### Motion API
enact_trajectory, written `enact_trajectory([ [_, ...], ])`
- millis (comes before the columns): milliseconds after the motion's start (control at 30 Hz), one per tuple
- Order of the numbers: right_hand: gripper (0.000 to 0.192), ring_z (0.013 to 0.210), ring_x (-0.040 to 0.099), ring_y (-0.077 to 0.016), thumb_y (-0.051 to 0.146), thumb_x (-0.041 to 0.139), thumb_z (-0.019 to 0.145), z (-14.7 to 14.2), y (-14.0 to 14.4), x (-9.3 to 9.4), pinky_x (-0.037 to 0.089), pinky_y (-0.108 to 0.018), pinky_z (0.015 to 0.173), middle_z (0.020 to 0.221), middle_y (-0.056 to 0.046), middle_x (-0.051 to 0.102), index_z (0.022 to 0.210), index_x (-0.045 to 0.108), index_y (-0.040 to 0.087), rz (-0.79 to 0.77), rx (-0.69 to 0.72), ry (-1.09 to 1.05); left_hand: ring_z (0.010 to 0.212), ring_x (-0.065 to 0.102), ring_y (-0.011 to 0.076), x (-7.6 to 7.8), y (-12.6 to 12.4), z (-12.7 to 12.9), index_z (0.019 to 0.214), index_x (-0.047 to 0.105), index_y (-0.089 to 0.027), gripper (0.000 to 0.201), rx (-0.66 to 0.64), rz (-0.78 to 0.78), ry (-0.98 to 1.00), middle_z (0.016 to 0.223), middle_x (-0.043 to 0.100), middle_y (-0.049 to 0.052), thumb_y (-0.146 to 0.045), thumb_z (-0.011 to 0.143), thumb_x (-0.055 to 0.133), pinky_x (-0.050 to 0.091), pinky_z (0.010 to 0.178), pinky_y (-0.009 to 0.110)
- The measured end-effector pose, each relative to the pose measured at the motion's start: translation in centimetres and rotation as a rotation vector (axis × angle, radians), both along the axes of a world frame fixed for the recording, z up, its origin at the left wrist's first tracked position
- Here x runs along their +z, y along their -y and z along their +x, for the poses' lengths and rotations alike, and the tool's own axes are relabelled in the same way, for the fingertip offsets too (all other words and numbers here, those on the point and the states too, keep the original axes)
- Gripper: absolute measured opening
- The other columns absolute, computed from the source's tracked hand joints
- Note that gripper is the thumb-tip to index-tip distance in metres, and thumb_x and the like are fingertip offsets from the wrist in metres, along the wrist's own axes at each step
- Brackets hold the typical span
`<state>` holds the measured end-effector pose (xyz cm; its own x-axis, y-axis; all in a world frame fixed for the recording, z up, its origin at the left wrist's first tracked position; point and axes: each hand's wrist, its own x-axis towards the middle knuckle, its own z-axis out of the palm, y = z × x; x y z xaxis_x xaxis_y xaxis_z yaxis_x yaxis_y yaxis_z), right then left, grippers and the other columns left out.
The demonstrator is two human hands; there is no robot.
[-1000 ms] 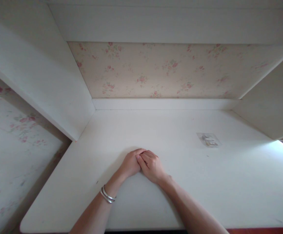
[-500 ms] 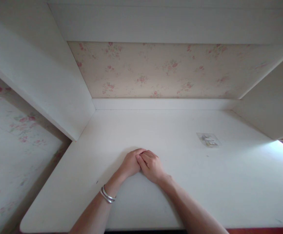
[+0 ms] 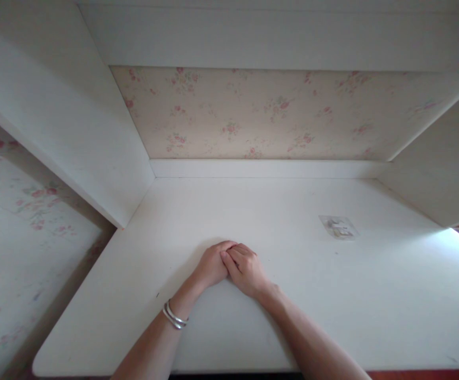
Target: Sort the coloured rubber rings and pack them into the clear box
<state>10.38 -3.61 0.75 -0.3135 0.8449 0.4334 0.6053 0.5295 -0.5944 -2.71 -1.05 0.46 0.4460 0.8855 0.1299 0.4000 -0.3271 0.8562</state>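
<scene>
Both hands rest clasped together on the white desk (image 3: 229,206), near the middle of its front half. My left hand (image 3: 212,265) is closed against the right one, and its fingers are mostly hidden beneath it. Over it wraps my right hand (image 3: 247,270), closed, its thumb lying across the side of the left hand. Nothing shows between them, though the palms are out of sight. Two silver bangles (image 3: 174,316) circle the left wrist. Ahead and to the right, apart from the hands, lies a small clear plastic packet (image 3: 339,227) with pale, small contents I cannot make out.
White side panels stand at the left (image 3: 75,116) and right (image 3: 439,163) of the desk. An overhead white board (image 3: 253,39) spans the back above flowered wallpaper (image 3: 229,111). A small dark mark (image 3: 158,295) is on the desktop left of the hands.
</scene>
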Motion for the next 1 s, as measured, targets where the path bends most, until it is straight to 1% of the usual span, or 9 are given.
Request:
enact_trajectory([
  [300,0.030,0.080,0.059,-0.0167,0.027,0.040,0.096,0.02,0.00,0.25,0.045,-0.030,0.079,0.081,-0.007,0.065,0.075,0.060,0.019,-0.003,0.005,-0.003,0.097,0.062,0.0165,0.08,0.00,0.00,0.105,0.065,-0.019,0.036,0.000,-0.008,-0.001,0.107,0.069,0.004,-0.008,0.076,0.048,0.047,0.090,0.026],
  [533,0.031,0.080,0.058,-0.0169,0.029,0.039,0.096,-0.02,0.02,0.11,0.045,-0.031,0.078,0.081,-0.006,0.065,0.075,0.060,0.019,-0.013,0.003,0.006,0.093,0.063,0.0168,-0.11,-0.04,0.04,0.102,0.065,-0.018,0.032,0.000,-0.002,0.009,0.103,0.069,0.005,-0.009,0.077,0.049,0.047,0.087,0.026],
  [1000,0.031,0.081,0.059,-0.0165,0.028,0.040,0.096,0.02,0.04,0.05,0.046,-0.030,0.080,0.082,-0.006,0.066,0.075,0.061,0.019,-0.008,-0.003,0.007,0.096,0.062,0.0174,0.04,0.06,0.08,0.104,0.065,-0.018,0.032,0.002,-0.023,0.025,0.106,0.069,0.005,-0.010,0.077,0.049,0.047,0.089,0.027],
])
